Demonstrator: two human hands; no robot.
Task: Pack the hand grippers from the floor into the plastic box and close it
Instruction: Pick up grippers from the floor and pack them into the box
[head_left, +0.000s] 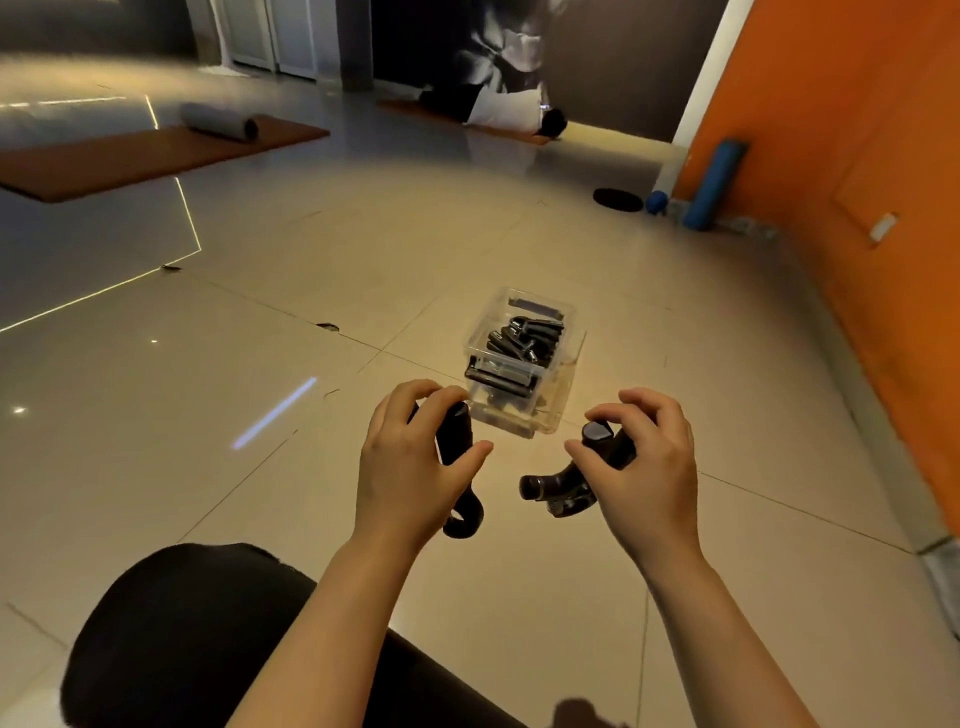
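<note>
Our left hand (410, 462) curls its fingers (415, 395) round one gripper (457, 467); our right hand (644, 462) pinches another gripper (566, 486). Just beyond the fingertips stands the open box (566, 384), grippers inside.

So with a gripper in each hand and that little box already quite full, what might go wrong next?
The clear plastic box already holds a heap of black grippers, so adding the gripper in the left hand and the one in the right hand may pile above the rim and block closing. Both hands are busy, so the light box could slide on the glossy floor tiles. No lid is visible.
</note>
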